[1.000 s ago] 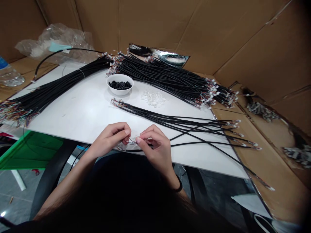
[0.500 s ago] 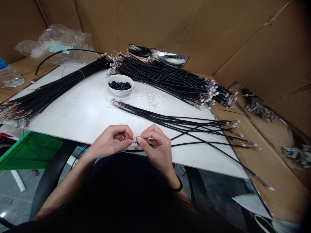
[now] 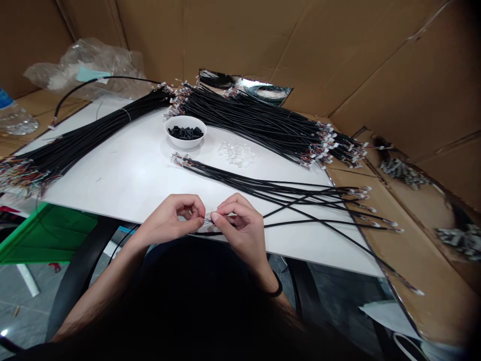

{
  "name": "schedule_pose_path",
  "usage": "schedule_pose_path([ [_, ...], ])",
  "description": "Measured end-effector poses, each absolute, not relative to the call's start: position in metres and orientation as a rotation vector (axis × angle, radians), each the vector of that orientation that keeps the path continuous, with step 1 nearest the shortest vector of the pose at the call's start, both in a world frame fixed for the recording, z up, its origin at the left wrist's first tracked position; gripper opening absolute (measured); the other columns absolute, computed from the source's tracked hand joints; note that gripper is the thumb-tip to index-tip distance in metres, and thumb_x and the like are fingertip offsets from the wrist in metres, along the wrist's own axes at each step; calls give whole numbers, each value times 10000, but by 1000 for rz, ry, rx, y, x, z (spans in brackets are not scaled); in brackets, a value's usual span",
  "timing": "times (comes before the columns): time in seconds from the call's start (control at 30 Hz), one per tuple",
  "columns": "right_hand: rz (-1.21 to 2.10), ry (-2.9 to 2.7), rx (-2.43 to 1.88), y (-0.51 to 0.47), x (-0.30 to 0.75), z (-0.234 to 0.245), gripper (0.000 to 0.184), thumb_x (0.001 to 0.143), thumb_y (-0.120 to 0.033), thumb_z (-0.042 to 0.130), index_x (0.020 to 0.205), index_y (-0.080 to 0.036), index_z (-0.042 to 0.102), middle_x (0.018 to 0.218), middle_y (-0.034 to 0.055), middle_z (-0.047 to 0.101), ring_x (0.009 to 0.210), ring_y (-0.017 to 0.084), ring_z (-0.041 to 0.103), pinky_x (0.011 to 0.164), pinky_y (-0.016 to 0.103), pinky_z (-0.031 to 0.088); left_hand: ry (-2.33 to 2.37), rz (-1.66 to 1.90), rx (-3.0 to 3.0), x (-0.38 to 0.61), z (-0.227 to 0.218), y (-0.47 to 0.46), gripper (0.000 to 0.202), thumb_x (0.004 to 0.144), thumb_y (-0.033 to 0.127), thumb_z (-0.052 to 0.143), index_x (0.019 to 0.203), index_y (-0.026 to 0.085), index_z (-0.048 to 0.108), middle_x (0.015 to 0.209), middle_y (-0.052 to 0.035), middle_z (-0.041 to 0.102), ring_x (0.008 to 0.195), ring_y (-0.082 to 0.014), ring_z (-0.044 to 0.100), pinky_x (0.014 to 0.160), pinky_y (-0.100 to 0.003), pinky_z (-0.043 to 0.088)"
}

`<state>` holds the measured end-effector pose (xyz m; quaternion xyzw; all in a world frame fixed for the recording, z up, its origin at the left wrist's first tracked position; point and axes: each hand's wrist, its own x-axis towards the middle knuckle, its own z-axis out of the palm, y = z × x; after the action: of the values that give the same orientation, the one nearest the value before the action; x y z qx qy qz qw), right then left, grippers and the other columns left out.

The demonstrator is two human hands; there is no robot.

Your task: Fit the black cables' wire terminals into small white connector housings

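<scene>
My left hand (image 3: pixel 171 220) and my right hand (image 3: pixel 240 225) meet at the near edge of the white table (image 3: pixel 128 170). Both pinch the thin wire ends of a black cable (image 3: pixel 300 221) that runs off to the right. The fingertips almost touch, and what lies between them is too small to make out. A loose row of black cables (image 3: pixel 270 188) with small end connectors lies just beyond my hands.
A white bowl (image 3: pixel 185 131) of short black sleeves and a pile of white connectors (image 3: pixel 237 152) sit mid-table. Big cable bundles lie at the back (image 3: pixel 255 120) and on the left (image 3: pixel 75 140). Cardboard walls surround; a plastic bag (image 3: pixel 86 65) and bottle (image 3: pixel 11 115) at left.
My left hand's fingers have curled in and shifted slightly toward the right hand, closing the gap at the wire ends. Nothing else moved.
</scene>
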<state>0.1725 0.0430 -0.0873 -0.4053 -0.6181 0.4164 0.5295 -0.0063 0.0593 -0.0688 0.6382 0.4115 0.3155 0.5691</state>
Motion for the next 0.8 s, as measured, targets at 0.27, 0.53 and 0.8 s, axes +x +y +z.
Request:
schedule_pose_path([
  [0.27, 999, -1469, -969, 44, 172, -86, 84, 794, -166, 671, 716, -191, 649, 783, 17, 535, 705, 131, 540, 531, 214, 487, 960, 745, 1515, -6, -68, 59, 77, 790, 196, 616, 762, 130, 587, 635, 37, 514, 594, -85, 452, 588, -216, 364],
  [0.53, 992, -1481, -995, 44, 172, -86, 92, 798, -213, 669, 712, -198, 642, 784, 23, 533, 702, 141, 546, 531, 232, 498, 965, 733, 1517, -7, -67, 59, 85, 793, 203, 615, 762, 129, 586, 622, 38, 510, 588, -86, 447, 588, -215, 357],
  [0.8, 996, -1517, -926, 43, 173, -86, 77, 780, -155, 668, 719, -196, 644, 803, 17, 543, 677, 124, 526, 527, 225, 474, 986, 726, 1452, -6, -67, 59, 114, 792, 212, 620, 737, 131, 561, 612, 39, 504, 584, -86, 460, 569, -206, 359],
])
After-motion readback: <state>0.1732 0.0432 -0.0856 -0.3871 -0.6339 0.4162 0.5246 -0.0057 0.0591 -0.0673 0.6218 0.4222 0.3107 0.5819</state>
